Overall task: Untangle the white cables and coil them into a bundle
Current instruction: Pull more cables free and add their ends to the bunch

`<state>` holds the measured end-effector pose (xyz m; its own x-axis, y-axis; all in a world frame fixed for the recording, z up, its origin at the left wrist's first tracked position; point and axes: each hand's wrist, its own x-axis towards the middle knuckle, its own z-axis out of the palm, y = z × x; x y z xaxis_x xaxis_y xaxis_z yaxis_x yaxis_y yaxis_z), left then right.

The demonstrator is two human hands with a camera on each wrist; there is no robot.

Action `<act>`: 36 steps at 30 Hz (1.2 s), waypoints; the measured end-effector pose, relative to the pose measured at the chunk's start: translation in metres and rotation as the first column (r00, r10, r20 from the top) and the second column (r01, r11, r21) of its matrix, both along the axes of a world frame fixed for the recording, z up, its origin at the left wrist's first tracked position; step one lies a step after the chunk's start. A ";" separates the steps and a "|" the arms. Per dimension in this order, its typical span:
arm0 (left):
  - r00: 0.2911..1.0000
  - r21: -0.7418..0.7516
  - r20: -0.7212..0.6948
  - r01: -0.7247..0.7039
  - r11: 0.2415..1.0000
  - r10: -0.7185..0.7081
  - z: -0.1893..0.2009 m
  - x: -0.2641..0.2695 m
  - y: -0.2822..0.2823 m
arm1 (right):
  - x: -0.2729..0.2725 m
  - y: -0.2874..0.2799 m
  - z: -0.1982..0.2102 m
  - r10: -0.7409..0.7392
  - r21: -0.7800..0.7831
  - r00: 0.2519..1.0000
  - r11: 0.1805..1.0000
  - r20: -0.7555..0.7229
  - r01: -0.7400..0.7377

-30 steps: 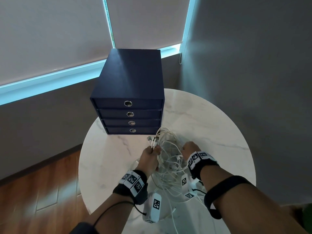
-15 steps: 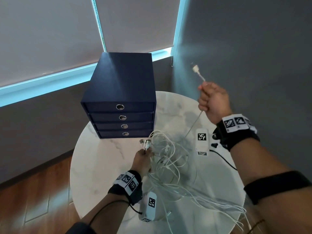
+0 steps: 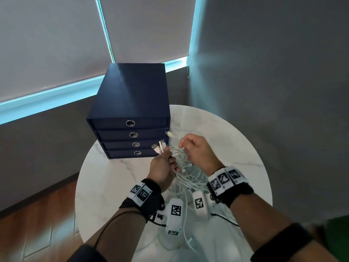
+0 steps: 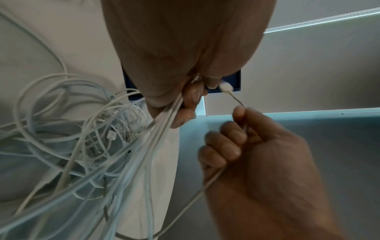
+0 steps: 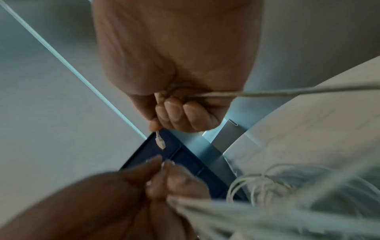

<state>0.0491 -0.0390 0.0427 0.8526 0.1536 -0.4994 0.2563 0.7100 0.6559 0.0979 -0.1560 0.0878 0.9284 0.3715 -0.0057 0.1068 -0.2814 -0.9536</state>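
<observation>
A tangle of white cables (image 3: 186, 175) lies on the round marble table (image 3: 105, 186) in front of the drawers. My left hand (image 3: 163, 165) grips a bunch of cable ends, with several plugs (image 3: 159, 147) sticking up out of the fist. In the left wrist view the gripped strands (image 4: 164, 120) run down into the loops (image 4: 68, 123). My right hand (image 3: 196, 151) is fisted round a single white cable, whose plug (image 3: 170, 134) points left toward the left hand. The right wrist view shows that plug (image 5: 160, 142) just below the curled fingers (image 5: 180, 115).
A dark blue four-drawer box (image 3: 130, 114) stands at the back of the table, just behind both hands. Grey walls and window blinds (image 3: 47, 35) close in behind and to the right. Wooden floor (image 3: 34, 214) lies below on the left. Wrist cameras (image 3: 174, 212) hang under both forearms.
My right hand, which had pulled one cable end up high to the right, has come back down and left beside the left hand. The left hand kept its hold on the plugs.
</observation>
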 end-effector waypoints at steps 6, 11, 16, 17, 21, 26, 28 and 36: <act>0.999 0.047 -0.012 -0.041 0.998 0.041 -0.006 -0.001 0.000 | -0.025 0.013 -0.018 0.072 -0.170 0.997 0.982 -0.035 -0.077; 1.000 0.081 0.023 -0.006 0.997 0.005 -0.006 -0.006 0.001 | -0.030 0.012 -0.025 0.109 -0.336 0.985 0.940 0.134 -0.058; 0.992 0.049 -0.028 -0.124 0.991 0.125 -0.003 -0.007 0.004 | -0.036 -0.001 -0.030 0.241 -0.415 0.964 0.893 0.114 -0.174; 0.986 0.043 -0.047 -0.156 0.987 0.158 -0.003 -0.006 0.006 | -0.036 -0.006 -0.032 0.251 -0.429 0.965 0.882 0.077 -0.195; 0.969 -0.118 -0.039 -0.247 0.962 0.244 -0.001 -0.002 0.022 | -0.027 -0.044 -0.055 0.173 -0.475 0.983 0.871 0.057 -0.125; 0.983 -0.073 0.068 -0.168 0.983 0.173 0.011 -0.003 0.042 | -0.009 -0.107 -0.088 -0.107 -0.600 0.994 0.793 0.033 0.105; 0.987 0.060 0.107 -0.124 0.991 0.117 0.013 -0.005 0.040 | -0.007 -0.115 -0.086 -0.187 -0.567 0.982 0.813 -0.042 0.130; 0.984 0.441 0.166 -0.011 0.898 -0.070 0.008 -0.014 0.016 | 0.001 -0.076 -0.026 -0.218 0.142 0.877 0.942 -0.429 0.304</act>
<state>0.0350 -0.0232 0.0509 0.9268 0.2959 -0.2311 0.1263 0.3339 0.9341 0.0985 -0.2318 0.0613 0.9246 0.1493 -0.3504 -0.3476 -0.0450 -0.9365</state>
